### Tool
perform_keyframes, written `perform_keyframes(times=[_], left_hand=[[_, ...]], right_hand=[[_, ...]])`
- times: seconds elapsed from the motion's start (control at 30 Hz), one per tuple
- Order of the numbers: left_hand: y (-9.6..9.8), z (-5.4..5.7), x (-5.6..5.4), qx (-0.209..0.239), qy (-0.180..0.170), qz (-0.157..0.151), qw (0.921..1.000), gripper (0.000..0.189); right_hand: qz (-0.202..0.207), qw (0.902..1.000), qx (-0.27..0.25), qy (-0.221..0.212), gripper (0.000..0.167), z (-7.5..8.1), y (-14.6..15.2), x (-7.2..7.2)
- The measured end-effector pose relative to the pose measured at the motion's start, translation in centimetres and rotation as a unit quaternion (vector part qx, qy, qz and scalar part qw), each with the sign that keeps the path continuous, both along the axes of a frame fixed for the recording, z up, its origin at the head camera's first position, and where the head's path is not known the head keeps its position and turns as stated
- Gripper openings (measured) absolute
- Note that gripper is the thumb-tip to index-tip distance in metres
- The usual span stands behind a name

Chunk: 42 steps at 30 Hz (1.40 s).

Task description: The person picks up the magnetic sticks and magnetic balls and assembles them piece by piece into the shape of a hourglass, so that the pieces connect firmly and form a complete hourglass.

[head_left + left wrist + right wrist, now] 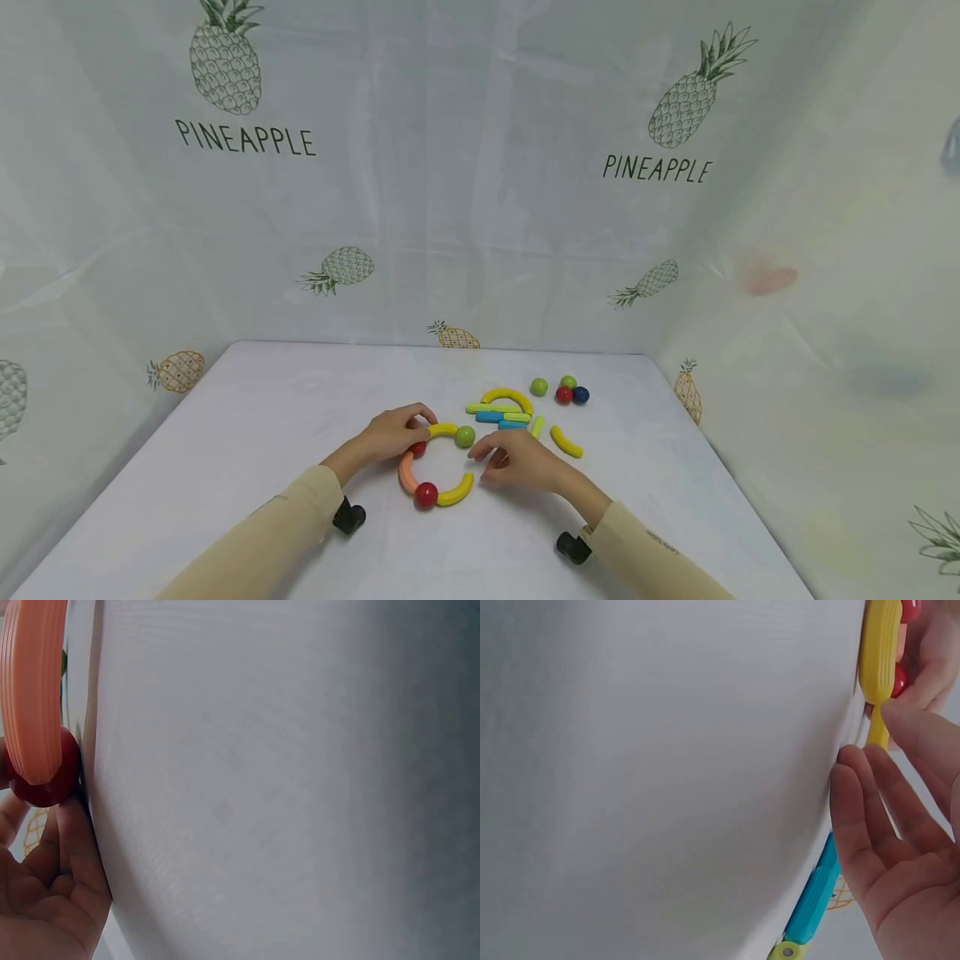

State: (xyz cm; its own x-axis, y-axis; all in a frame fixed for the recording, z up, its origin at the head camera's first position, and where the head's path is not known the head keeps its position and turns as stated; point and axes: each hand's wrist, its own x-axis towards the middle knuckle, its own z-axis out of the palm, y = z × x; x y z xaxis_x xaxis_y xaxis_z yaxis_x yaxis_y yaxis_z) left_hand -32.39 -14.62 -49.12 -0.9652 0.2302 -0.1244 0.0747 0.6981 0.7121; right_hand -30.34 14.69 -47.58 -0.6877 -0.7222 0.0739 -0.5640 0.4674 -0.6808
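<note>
On the white table lies a ring of curved toy pieces and balls, with a gap on its right side. My left hand (392, 432) is at the ring's upper left; in the left wrist view its thumb and fingers pinch a red ball (69, 766). That ball joins an orange curved piece (407, 473) and a yellow curved piece (443, 429), which leads to a green ball (465, 437). At the bottom, a second red ball (426, 496) meets another yellow curved piece (456, 492). Beside the gap, my right hand (523, 461) has its fingers loosely bent around nothing.
Behind the right hand lie a yellow arch (506, 393), blue sticks (489, 417) and yellow-green sticks (487, 408). A loose yellow curved piece (566, 442) is to their right. Farther back sit green balls (538, 387), a red ball (564, 395) and a dark blue ball (581, 395). A pineapple-print curtain (465, 208) surrounds the table.
</note>
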Motion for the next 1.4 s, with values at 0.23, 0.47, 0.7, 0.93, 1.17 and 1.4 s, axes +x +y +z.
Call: perform_keyframes(times=[0.23, 0.47, 0.7, 0.93, 1.17, 1.4], left_hand=[[0.1, 0.1, 0.2, -0.001, -0.001, 0.0, 1.0, 0.018], [0.2, 0.3, 0.2, 0.003, -0.004, -0.001, 1.0, 0.018], [0.2, 0.4, 0.2, 0.005, -0.007, -0.001, 1.0, 0.018], [0.2, 0.4, 0.2, 0.004, -0.005, -0.001, 1.0, 0.018], [0.0, 0.3, 0.2, 0.01, -0.009, -0.002, 0.9999, 0.019], [-0.2, 0.2, 0.0, 0.017, -0.008, -0.007, 0.9998, 0.019]], right_hand=[[0.038, 0.999, 0.008, -0.02, 0.032, -0.2, -0.6, -0.3], [0.06, 0.9967, 0.029, -0.047, 0.027, 0.1, -1.1, -1.0], [0.068, 0.995, 0.047, -0.056, 0.025, -0.2, -1.2, -1.6], [0.081, 0.9939, 0.064, -0.039, 0.021, -0.3, -1.4, -1.9], [0.072, 0.9922, 0.076, -0.068, 0.017, -0.2, -1.3, -2.2], [0.067, 0.9885, 0.056, -0.124, 0.017, 0.4, -0.9, -2.1]])
